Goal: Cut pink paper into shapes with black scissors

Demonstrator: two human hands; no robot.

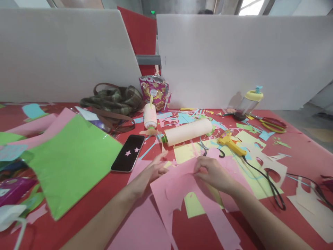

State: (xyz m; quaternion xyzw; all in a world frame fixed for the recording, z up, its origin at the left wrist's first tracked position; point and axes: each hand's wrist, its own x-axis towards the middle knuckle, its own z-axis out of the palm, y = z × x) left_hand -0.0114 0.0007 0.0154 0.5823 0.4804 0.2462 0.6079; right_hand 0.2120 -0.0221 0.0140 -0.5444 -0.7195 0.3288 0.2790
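Observation:
A cut-out sheet of pink paper (179,185) is pinched at its top edge by my right hand (212,172). My left hand (153,168) lies beside the sheet's left corner, fingers stretched forward and apart, with nothing visible in it. Under and around both hands are more pink sheets (140,222) and a yellow paper piece (194,205). Just beyond my right hand lies a pair of scissors (203,146), partly covered by paper. A black phone (128,152) with two small pink stars on its screen rests to the left of my left hand.
Behind the hands lies a cream paper-wrapped bottle (188,132); a smaller wrapped bottle (150,116) stands nearby. A yellow glue gun (232,144) trails its cord to the right. Green sheets (70,163) cover the left side. A snack bag (156,92), plaid bag (117,99) and lidded jar (248,104) stand behind.

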